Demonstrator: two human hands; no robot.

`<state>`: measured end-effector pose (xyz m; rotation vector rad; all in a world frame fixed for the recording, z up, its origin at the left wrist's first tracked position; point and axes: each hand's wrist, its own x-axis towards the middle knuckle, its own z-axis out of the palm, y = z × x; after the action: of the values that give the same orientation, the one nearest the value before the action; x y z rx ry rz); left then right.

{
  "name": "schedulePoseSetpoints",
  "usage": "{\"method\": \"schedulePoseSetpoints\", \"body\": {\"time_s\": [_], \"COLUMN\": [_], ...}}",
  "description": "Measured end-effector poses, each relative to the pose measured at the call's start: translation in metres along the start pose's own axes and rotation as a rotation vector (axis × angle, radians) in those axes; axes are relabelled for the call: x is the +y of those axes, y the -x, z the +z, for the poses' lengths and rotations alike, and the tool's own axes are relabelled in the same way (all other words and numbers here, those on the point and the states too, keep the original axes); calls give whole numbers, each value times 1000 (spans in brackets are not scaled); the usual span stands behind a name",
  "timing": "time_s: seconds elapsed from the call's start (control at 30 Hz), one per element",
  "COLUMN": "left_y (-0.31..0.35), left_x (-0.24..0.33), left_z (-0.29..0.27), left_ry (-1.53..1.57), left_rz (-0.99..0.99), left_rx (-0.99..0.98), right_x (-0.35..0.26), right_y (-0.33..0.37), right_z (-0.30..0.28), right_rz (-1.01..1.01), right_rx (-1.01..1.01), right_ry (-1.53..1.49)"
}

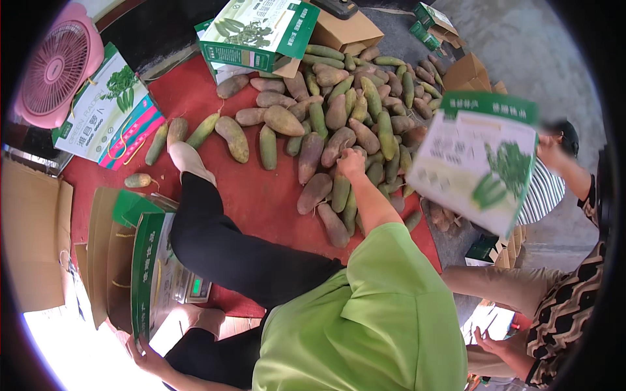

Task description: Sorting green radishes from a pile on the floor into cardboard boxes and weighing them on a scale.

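Note:
A big heap of long green and brown-purple gourds (352, 111) lies on a red mat (261, 195). My right hand (352, 163) reaches out from a green sleeve onto the near side of the heap, its fingers curled over one gourd (340, 186). My left hand (145, 355), low at the left, grips the bottom edge of an open green-and-white carton (151, 274) that stands beside my leg. My black trouser leg and white shoe (188, 159) stretch across the mat between the two hands.
A person at the right lifts a printed carton (479, 163); another person's hand (489, 340) shows at the lower right. More cartons (257, 32) and flat cardboard (32, 241) ring the mat. A pink fan (55, 65) stands top left, and a small scale (199, 287) sits by my knee.

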<state>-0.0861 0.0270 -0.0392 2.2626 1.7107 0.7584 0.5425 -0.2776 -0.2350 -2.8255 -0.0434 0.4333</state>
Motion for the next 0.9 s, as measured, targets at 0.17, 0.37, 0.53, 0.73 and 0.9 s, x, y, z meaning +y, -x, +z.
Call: {"method": "schedulePoseSetpoints", "body": {"time_s": [0.17,0.37,0.53,0.73,0.9], "left_y": [4,5,2,0,-1], "left_x": [-1,-4,11,-9,-3], "left_z": [-2,3,0,9,3], "left_ry": [18,5,7,-14,67], "left_rz": [52,103,77,229,39], "left_rx": [48,47,6,123,-50], "right_x": [11,10,11,7,-2], "right_y": [-28,-31,-20,-9,15], "right_z": [26,30,24,20,20], "right_rz": [-129,-29,-87,-145,-133], "right_rx": [33,-124,34,72,65], "right_ry": [67,60,-15,-252,-370]}}
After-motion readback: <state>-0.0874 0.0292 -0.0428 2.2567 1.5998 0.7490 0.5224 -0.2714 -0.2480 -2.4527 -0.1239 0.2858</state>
